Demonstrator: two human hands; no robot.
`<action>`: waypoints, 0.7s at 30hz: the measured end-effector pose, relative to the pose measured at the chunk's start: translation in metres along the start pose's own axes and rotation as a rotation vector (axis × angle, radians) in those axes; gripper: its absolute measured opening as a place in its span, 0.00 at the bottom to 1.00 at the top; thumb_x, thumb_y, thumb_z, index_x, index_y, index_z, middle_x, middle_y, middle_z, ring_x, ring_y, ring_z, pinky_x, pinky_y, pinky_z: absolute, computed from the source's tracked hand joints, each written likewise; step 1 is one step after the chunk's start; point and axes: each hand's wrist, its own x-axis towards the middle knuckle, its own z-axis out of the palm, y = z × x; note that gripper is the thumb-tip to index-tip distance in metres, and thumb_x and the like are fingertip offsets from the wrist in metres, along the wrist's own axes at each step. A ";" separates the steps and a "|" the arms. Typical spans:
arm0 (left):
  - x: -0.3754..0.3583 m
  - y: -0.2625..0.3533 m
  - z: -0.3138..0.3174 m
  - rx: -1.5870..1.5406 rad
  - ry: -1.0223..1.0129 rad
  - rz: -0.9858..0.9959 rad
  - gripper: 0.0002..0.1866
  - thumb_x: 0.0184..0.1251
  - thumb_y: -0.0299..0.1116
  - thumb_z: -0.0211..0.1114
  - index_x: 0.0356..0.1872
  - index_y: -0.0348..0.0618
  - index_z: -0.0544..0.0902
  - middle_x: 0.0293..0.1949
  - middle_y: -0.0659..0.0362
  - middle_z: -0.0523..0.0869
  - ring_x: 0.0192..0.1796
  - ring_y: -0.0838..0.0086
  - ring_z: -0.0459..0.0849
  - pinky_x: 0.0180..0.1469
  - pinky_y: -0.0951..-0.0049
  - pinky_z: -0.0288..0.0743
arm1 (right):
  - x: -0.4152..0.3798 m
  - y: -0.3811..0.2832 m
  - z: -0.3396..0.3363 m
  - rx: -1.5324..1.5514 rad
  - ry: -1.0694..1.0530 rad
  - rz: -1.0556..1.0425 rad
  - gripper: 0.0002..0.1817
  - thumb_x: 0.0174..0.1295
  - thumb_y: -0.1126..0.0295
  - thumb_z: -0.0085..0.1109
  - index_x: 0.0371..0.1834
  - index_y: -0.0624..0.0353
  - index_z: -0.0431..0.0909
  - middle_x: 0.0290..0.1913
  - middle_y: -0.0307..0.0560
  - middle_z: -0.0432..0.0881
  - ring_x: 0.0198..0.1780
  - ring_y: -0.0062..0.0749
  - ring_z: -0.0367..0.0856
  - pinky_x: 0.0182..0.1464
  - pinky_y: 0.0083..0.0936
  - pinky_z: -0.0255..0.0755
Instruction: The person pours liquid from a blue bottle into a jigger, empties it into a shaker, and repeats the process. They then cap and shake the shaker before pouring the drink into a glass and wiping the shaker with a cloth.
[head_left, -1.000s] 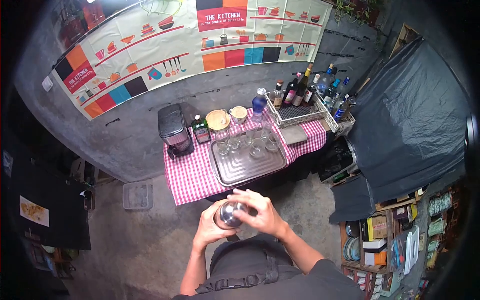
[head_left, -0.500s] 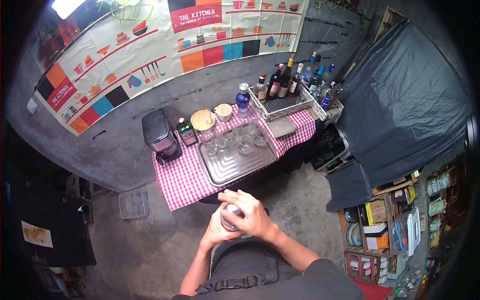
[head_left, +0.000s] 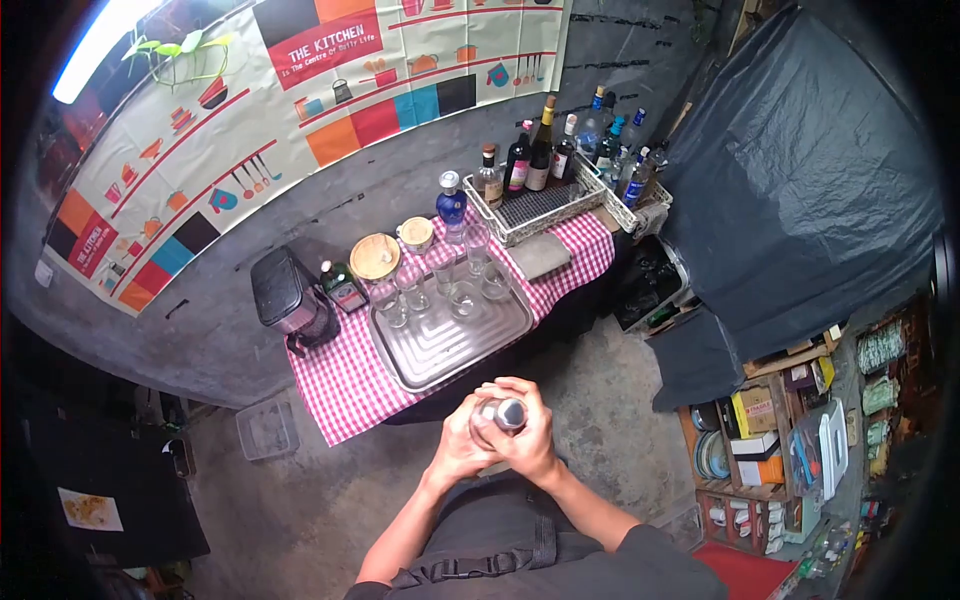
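Note:
I hold a silvery cocktail shaker (head_left: pixel 509 414) in front of my body, its rounded cap facing up toward me. My left hand (head_left: pixel 459 446) wraps round its left side. On the other side my right hand (head_left: pixel 537 442) has its fingers curled round it too. Most of the shaker's body is hidden behind my palms and fingers. Beyond my hands, a metal tray (head_left: pixel 430 372) lies on a table with a red checked cloth (head_left: pixel 330 405). Several clear glasses (head_left: pixel 462 299) stand on the tray.
A wicker basket (head_left: pixel 545 222) with several bottles stands at the table's back right. Near it are a blue bottle (head_left: pixel 451 203) and a folded grey cloth (head_left: pixel 540 256). A black bin-like container (head_left: pixel 290 295) and a green bottle (head_left: pixel 343 288) stand left. Shelves (head_left: pixel 750 450) are at right.
My right hand has come down from over the shaker's top to its side, so the cap now shows. Both hands and the shaker have shifted slightly right. The view has tilted.

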 end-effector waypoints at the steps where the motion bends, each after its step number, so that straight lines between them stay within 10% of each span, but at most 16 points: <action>1: 0.012 0.000 0.011 0.014 0.029 0.046 0.37 0.47 0.31 0.86 0.61 0.38 0.78 0.49 0.53 0.87 0.53 0.67 0.89 0.57 0.65 0.83 | 0.008 0.005 -0.006 0.035 0.037 0.032 0.28 0.58 0.73 0.77 0.60 0.66 0.74 0.53 0.56 0.90 0.55 0.38 0.89 0.60 0.33 0.82; 7: 0.078 -0.018 0.056 0.074 0.088 0.135 0.34 0.47 0.29 0.84 0.57 0.38 0.78 0.49 0.54 0.85 0.51 0.69 0.87 0.57 0.68 0.81 | 0.075 0.039 -0.063 -0.030 -0.119 -0.145 0.10 0.57 0.74 0.75 0.36 0.64 0.82 0.41 0.54 0.90 0.43 0.42 0.92 0.48 0.34 0.84; 21: 0.203 -0.043 0.111 0.029 0.109 0.018 0.33 0.41 0.33 0.85 0.52 0.38 0.80 0.48 0.53 0.83 0.52 0.64 0.87 0.55 0.65 0.82 | 0.205 0.069 -0.157 0.010 -0.363 -0.215 0.08 0.61 0.71 0.70 0.36 0.64 0.81 0.41 0.55 0.89 0.51 0.50 0.90 0.56 0.41 0.81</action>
